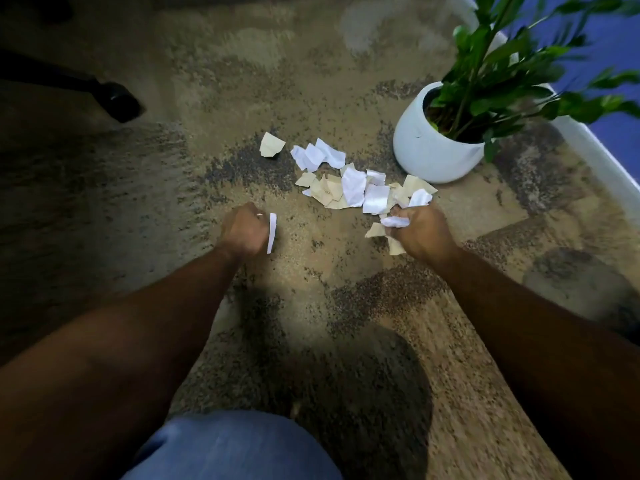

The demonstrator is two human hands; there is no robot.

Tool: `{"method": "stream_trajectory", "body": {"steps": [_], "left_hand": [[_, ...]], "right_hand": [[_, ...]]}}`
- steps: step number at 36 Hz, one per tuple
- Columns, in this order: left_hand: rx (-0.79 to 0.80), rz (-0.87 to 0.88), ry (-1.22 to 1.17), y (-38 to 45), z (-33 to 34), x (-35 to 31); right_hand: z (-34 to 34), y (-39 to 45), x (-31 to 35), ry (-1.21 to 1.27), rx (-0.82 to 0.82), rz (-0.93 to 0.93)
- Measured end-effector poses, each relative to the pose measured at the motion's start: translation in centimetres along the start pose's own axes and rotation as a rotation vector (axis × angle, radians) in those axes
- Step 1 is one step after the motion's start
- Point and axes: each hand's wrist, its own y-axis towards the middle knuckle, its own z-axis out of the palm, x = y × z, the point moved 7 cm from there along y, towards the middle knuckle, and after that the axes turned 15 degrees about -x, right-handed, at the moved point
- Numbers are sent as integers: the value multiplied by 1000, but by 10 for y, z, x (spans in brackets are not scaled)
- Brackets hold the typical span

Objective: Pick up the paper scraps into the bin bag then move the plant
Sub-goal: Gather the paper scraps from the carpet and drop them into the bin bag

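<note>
Several torn white and cream paper scraps (349, 183) lie in a loose pile on the mottled carpet, just left of a plant (498, 64) with green leaves in a round white pot (426, 147). One cream scrap (272, 144) lies apart at the pile's left. My right hand (420, 230) is closed on a bunch of scraps at the near edge of the pile. My left hand (244, 230) is fisted on the carpet, holding a narrow white paper strip (272, 233). No bin bag is in view.
A black chair caster and leg (117, 100) stand at the far left. A white skirting board (595, 150) under a blue wall runs along the right, behind the pot. My knee in blue jeans (232, 448) is at the bottom.
</note>
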Motion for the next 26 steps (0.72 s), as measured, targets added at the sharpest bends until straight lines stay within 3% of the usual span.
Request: {"method": "stream_trajectory", "body": {"steps": [16, 20, 26], "left_hand": [[66, 229, 371, -9, 26, -18], [145, 230, 480, -5, 29, -18], [287, 197, 287, -10, 39, -48]], "right_hand": [[-8, -2, 17, 70, 17, -11], [-19, 0, 20, 26, -8, -34], [-42, 3, 19, -8, -27, -26]]}}
